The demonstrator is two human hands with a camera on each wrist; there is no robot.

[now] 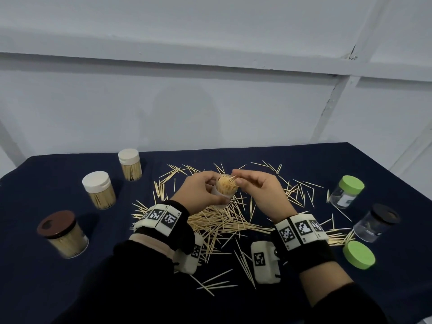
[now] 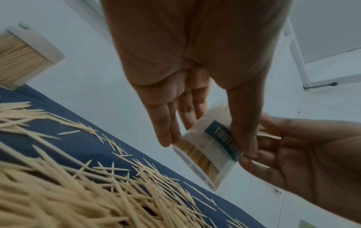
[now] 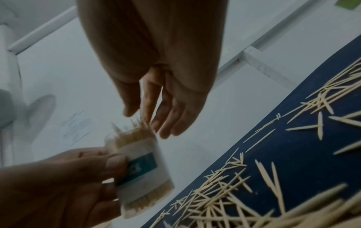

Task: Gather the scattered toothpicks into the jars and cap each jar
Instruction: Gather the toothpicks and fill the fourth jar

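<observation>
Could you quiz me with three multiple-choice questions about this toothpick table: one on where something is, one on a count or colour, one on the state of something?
1. Where does the loose green lid lie?
A. on the cloth near the right wrist
B. on the brown-lidded jar
C. in the left hand

2. How many jars with white lids stand on the table?
A. none
B. two
C. four

3. What state is the jar in the left hand?
A. empty and capped
B. uncapped and packed with toothpicks
C. lying on its side on the cloth

Answers: 1 A, it lies flat on the dark cloth at the right. 2 B, one white-lidded jar and another stand at the left. 3 B, toothpick tips fill its open mouth while the right hand touches them.
</observation>
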